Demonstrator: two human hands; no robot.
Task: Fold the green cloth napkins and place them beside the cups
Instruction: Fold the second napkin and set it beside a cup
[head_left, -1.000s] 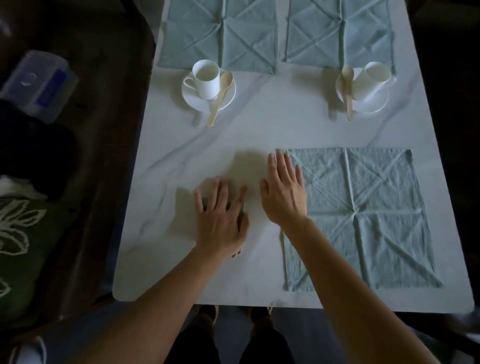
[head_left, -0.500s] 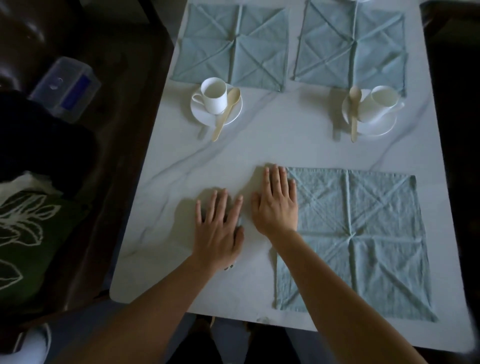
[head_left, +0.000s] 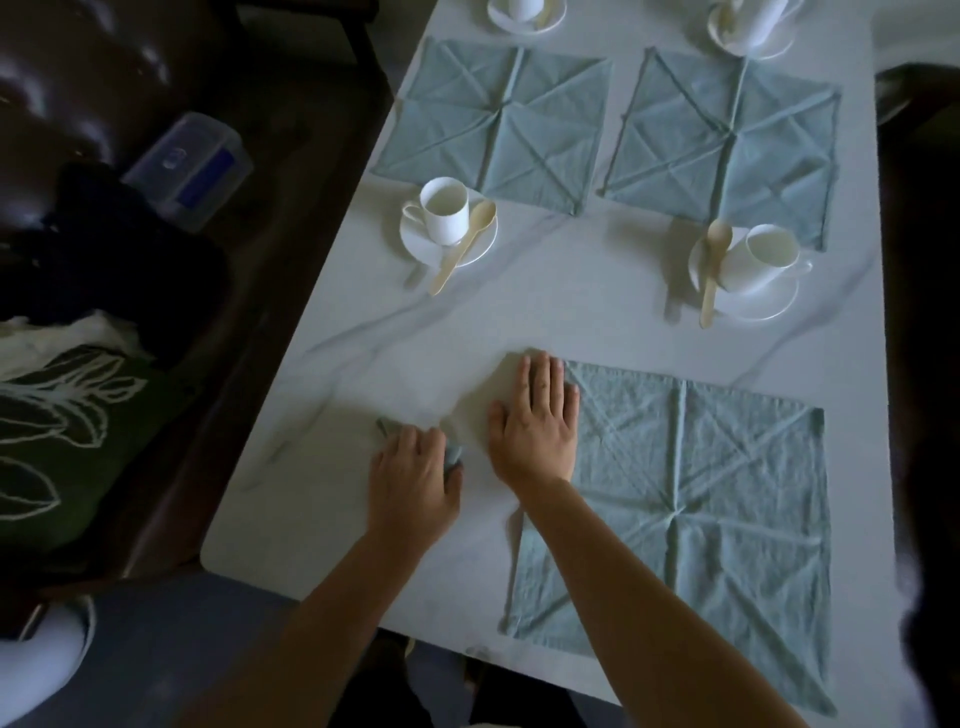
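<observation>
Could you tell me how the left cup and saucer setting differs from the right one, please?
The left cup stands upright on its saucer, handle pointing left; the right cup is tipped over on its saucer, handle pointing right. The left spoon lies to the right of its cup, slanted; the right spoon lies to the left of its cup, nearly straight. Both cups are white, and both spoons are pale with handles overhanging the saucer rims.

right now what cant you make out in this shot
- What the left hand covers: only grey-green scraps show at its fingers; head view, hand hides it.
- Top cups: cut off by the frame's top edge.
- Near napkin: left top corner under the right hand, left edge partly behind the forearm.
- Dark shape at the right edge: too dim to identify.
</observation>
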